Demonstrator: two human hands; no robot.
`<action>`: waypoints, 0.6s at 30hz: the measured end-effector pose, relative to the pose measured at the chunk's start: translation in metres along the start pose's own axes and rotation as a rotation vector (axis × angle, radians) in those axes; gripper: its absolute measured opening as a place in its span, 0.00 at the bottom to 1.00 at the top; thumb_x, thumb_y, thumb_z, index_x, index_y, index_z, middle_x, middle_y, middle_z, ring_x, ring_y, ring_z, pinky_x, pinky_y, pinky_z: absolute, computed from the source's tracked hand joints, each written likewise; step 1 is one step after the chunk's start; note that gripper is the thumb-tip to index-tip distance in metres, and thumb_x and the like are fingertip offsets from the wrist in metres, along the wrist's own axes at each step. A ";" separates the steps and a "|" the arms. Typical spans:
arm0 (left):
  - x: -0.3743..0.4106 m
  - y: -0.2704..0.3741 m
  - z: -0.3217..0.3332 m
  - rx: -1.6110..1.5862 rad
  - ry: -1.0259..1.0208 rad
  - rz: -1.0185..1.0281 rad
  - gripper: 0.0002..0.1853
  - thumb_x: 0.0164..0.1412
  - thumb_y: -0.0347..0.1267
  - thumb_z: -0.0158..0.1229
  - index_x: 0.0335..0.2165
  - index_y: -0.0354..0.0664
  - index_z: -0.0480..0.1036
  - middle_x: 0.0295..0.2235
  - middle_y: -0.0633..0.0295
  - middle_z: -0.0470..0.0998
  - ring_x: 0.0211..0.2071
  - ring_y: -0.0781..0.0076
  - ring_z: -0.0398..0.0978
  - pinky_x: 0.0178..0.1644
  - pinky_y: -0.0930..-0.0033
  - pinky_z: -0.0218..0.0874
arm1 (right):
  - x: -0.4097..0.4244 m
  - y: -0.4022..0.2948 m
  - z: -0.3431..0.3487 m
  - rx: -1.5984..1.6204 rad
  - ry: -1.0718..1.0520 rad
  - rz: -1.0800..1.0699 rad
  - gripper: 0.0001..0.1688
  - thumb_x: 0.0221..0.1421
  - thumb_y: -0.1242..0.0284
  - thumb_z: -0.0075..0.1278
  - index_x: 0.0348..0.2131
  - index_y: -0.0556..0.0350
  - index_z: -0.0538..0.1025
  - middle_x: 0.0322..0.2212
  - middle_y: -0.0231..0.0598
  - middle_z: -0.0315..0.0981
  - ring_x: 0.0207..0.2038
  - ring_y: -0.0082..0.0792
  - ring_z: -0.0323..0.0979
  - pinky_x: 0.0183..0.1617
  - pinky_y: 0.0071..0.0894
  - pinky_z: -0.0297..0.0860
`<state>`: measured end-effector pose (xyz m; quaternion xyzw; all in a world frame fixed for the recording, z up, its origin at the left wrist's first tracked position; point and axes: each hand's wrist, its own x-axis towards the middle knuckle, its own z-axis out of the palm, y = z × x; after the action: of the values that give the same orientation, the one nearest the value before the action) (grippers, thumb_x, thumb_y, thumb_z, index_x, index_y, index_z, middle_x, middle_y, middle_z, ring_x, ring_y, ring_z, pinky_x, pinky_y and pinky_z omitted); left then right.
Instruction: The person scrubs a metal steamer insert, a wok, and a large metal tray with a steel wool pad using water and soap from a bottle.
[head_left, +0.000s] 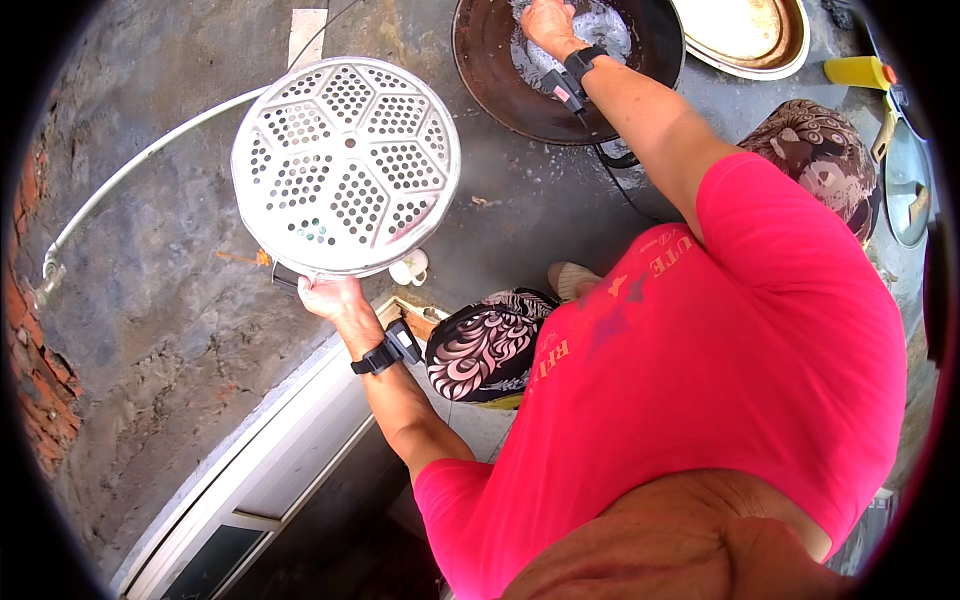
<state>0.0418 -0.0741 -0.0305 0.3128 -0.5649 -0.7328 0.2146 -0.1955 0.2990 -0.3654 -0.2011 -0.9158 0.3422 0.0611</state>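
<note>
My left hand (330, 294) grips the near rim of a round perforated metal steamer tray (360, 161), whose holed face is turned up to the camera. A dark handle shows beside my fingers, under the rim. At the top, my right hand (551, 26) reaches into a large dark wok (487, 82) with foamy water (604, 30) in it. The fingers are partly cut off by the picture's edge, and I cannot tell whether they hold anything. A strapped device sits on each wrist.
A metal basin (795, 37) stands right of the wok, with a yellow bottle (855, 73) and a glass lid (906, 187) farther right. A pale hose (161, 139) runs to a tap at the wall. A white cup (410, 268) lies near the tray.
</note>
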 end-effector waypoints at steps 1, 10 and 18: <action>-0.002 -0.001 -0.014 -0.002 0.015 -0.004 0.33 0.62 0.42 0.30 0.58 0.31 0.59 0.59 0.49 0.63 0.60 0.52 0.60 0.64 0.47 0.49 | -0.020 0.006 -0.015 0.076 0.043 0.163 0.20 0.51 0.65 0.50 0.43 0.55 0.76 0.42 0.51 0.73 0.47 0.54 0.69 0.50 0.47 0.64; -0.011 0.004 0.014 0.071 0.127 -0.043 0.32 0.64 0.43 0.27 0.57 0.33 0.60 0.58 0.47 0.63 0.60 0.51 0.61 0.63 0.42 0.51 | -0.115 -0.096 -0.080 0.454 -0.411 -0.123 0.22 0.50 0.71 0.47 0.45 0.59 0.75 0.45 0.53 0.72 0.49 0.55 0.69 0.54 0.49 0.64; -0.001 0.010 0.030 -0.018 -0.025 0.065 0.31 0.60 0.40 0.34 0.55 0.32 0.63 0.54 0.48 0.69 0.56 0.54 0.65 0.62 0.45 0.52 | -0.207 -0.193 -0.172 0.769 0.018 -0.998 0.25 0.44 0.78 0.53 0.46 0.59 0.72 0.46 0.45 0.68 0.49 0.47 0.65 0.49 0.40 0.68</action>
<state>0.0213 -0.0549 -0.0156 0.2831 -0.5709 -0.7344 0.2337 -0.0271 0.1855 -0.1041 0.2841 -0.7103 0.5754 0.2891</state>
